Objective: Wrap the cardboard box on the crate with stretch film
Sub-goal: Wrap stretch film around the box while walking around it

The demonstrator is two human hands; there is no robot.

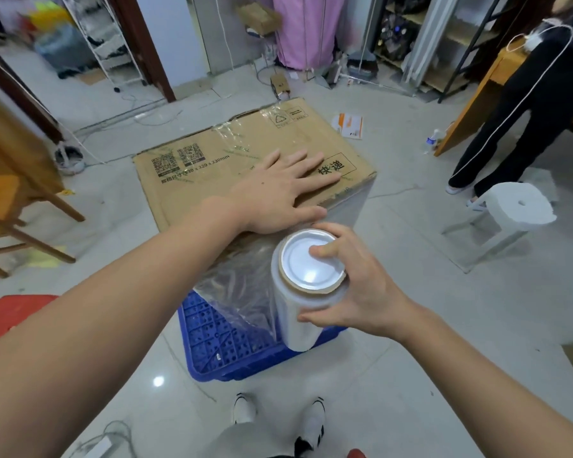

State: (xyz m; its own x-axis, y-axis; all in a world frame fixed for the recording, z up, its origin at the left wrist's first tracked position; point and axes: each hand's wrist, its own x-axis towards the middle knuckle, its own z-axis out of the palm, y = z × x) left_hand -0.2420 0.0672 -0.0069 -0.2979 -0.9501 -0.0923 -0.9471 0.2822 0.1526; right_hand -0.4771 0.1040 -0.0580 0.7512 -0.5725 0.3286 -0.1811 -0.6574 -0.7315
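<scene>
Left hand (278, 190) is flat on top of the cardboard box (212, 170), fingers spread and straight, pressing down near the box's right front corner, thumb hanging over the near edge. Right hand (351, 282) is wrapped around the upper end of the stretch film roll (298, 312), thumb resting on the white end cap and fingers curled round the side. The roll stands roughly upright just in front of the box's near face, and a sheet of clear film (242, 285) runs from it onto that face, a bit wrinkled. There's film over the right side of the box too, and some shiny film across the top toward the far corner.

The box sits on a blue plastic crate (219, 338), which is on the tiled floor (427, 342). White sneakers (311, 421) are just below the crate. Off to the right there's a white plastic stool (510, 209) and another person in dark trousers (523, 104) standing by a wooden bench (477, 94). Something red (10, 315) at the left edge, can't tell what.
</scene>
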